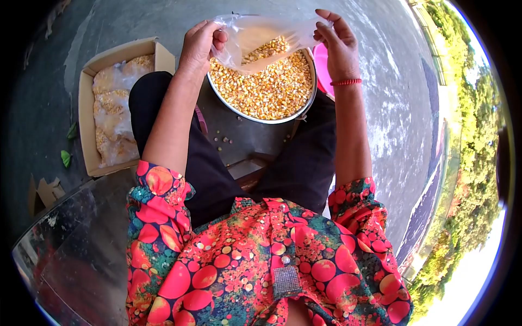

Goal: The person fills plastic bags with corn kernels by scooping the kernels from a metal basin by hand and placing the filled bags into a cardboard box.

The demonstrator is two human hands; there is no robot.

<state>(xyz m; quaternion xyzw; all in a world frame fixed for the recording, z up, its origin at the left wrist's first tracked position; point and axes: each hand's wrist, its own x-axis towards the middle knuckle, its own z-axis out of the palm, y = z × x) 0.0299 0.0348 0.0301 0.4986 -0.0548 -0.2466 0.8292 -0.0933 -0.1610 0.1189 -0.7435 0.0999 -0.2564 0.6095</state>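
"In the head view, what are the hands holding?"

"A plastic bag (242, 41). It is hanging over the far part of the metal basin (261, 121), which I'm using as my landmark."

"How is the bag looking?"

"Thin, filmy and see-through, with a milky sheen. It is spreading wide between the hands, creasing near its left end and letting a warm tan tint show through."

"And the fingers?"

"The left hand (200, 46), beyond the basin's left rim, is clamping its fingers on one end of the bag. The right hand (341, 46), beyond the right rim, is pinching the other end, with one finger sticking out. A red bracelet (346, 82) is circling that wrist."

"What is filling the basin?"

"Corn kernels (266, 89), mostly yellow and orange with pale ones mixed in. They are glistening, lying broadly level at the near side and rising into a mound at the far side, near the bag."

"Anything else around the basin?"

"To its left, a cardboard box (85, 119) is holding filled bags (111, 108), corn showing through their cloudy film. Just right of the basin, a pink container (322, 62) is peeking out."
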